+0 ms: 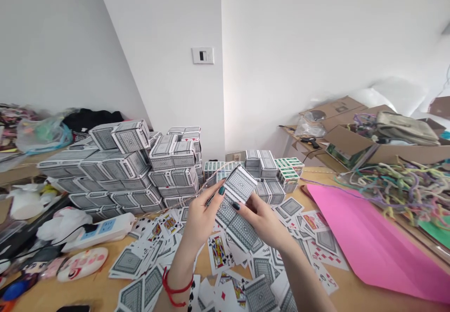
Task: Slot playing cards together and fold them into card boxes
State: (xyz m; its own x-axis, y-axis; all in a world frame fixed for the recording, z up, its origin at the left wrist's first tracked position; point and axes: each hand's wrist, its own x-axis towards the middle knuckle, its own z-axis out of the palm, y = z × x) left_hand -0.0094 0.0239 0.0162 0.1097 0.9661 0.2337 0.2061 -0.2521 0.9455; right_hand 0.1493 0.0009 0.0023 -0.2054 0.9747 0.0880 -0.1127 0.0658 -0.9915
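Note:
Both hands grip a block made of grey-backed playing cards (pixel 242 185), held tilted above the table. My left hand (pixel 202 218) is closed on its left side, with the thumb near the upper card face. On the right side, my right hand (pixel 265 220) is closed too, its thumb pressed across the front. The block's far side and some fingertips are hidden. Loose playing cards (pixel 220 253), some face up and some face down, lie scattered under the hands. Behind them rise stacks of similar card blocks (pixel 172 157).
A white power strip (pixel 105 230) and a patterned computer mouse (pixel 82 264) lie at left. Pink paper (pixel 365 241) covers part of the right side, beside tangled colourful cords (pixel 397 190). An open cardboard box (pixel 390 152) stands behind. Green-patterned blocks (pixel 288 173) sit near the wall.

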